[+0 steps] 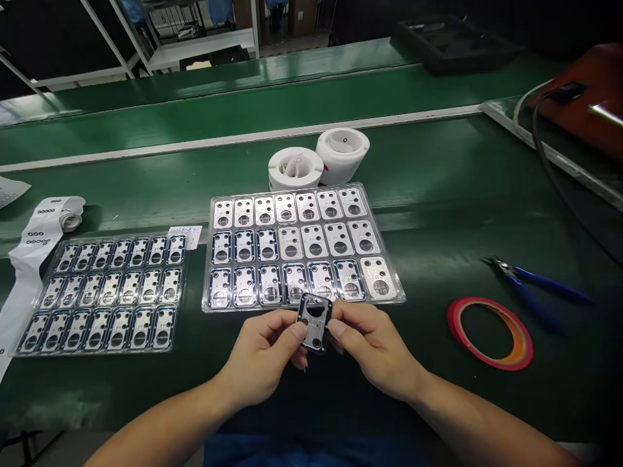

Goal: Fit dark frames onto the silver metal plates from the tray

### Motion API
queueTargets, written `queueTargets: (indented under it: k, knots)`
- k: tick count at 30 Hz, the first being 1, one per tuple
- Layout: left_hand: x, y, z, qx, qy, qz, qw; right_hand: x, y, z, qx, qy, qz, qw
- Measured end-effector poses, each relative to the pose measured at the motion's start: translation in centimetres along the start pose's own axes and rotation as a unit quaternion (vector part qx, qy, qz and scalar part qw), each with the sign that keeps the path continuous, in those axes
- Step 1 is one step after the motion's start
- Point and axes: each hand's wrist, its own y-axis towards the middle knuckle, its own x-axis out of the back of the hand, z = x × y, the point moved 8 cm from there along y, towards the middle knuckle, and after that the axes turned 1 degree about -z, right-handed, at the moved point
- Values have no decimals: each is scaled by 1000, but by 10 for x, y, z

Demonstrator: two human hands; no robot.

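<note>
Both my left hand [263, 353] and my right hand [374, 347] pinch a small rectangular metal plate [315, 322] by its sides, holding it upright above the table. It has a dark border and round holes. Just beyond my fingers lies a clear plastic tray [389, 272] holding three rows of similar silver plates. To its left, a second clear tray [97, 352] holds three rows of narrower plates. My fingers touch neither tray.
Two white round cups [294, 168] stand behind the right tray. Blue-handled side cutters [530, 288] and a red-orange tape roll [489, 334] lie on the green bench to the right. A white printed strip [29, 259] lies at far left; a black tray [452, 45] sits behind.
</note>
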Motion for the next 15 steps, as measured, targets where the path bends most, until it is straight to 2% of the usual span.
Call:
queueTargets:
  k: [7, 15]
  knots:
    - [-1, -1, 2, -9, 17, 22, 1000, -2, 0, -5, -21, 40, 18, 999]
    - [-4, -2, -9, -41, 87, 50, 994, -5, 2, -14, -60, 96, 41, 993]
